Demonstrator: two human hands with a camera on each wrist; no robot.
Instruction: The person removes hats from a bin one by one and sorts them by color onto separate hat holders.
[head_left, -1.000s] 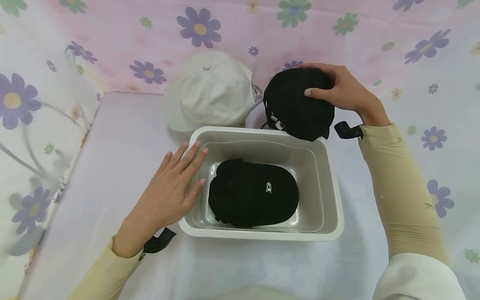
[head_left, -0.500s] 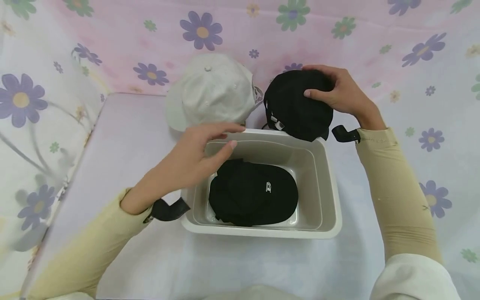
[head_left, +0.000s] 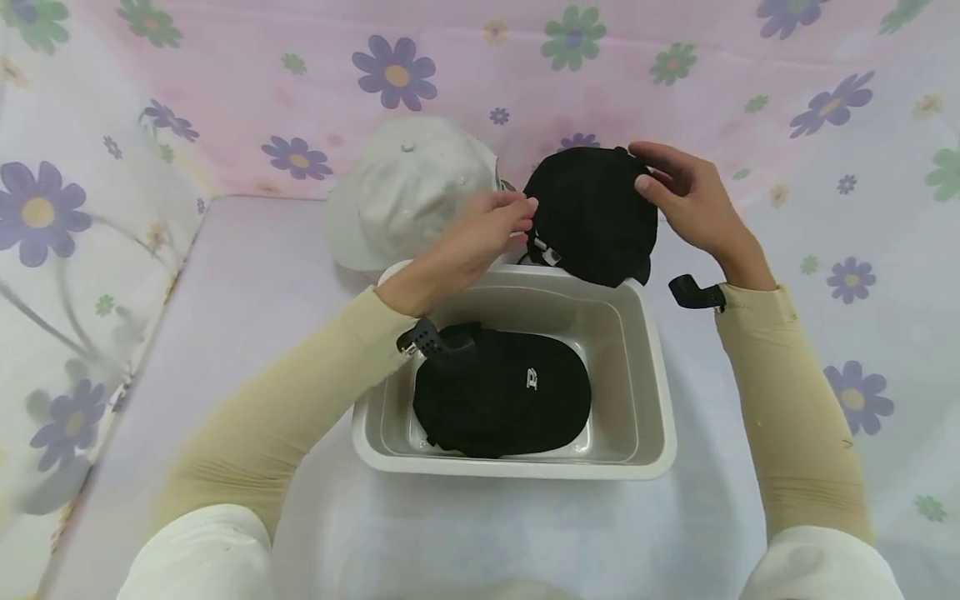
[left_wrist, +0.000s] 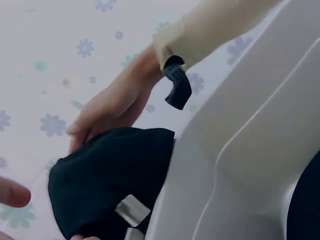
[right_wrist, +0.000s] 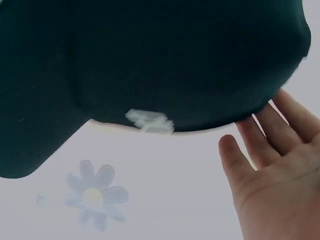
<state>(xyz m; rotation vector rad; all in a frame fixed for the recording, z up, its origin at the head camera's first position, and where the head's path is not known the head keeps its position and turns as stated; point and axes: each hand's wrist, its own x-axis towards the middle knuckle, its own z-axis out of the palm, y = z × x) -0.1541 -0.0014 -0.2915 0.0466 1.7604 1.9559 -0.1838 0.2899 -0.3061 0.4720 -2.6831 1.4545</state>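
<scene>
A black baseball cap (head_left: 588, 212) with a metal strap buckle (left_wrist: 133, 210) sits behind the back rim of a light plastic bin (head_left: 660, 400), overlapping it. My right hand (head_left: 693, 196) is at the cap's right side. In the right wrist view its fingertips lie along the cap's edge, with the thumb (right_wrist: 232, 155) apart from the fabric. My left hand (head_left: 480, 229) reaches over the bin to the cap's left side, fingertips right at the buckle end. A second black cap (head_left: 517, 396) with a small white emblem lies inside the bin.
A white cap (head_left: 412, 192) stands behind the bin, left of the black one, partly covered by my left hand. Flower-printed cloth (head_left: 465, 83) rises at the back and sides. My left forearm (head_left: 300, 400) crosses the bin's left rim.
My left hand has moved from the bin's left rim up and right to the black cap. The right hand's thumb has slid back toward the cap's right edge. The caps stay in place.
</scene>
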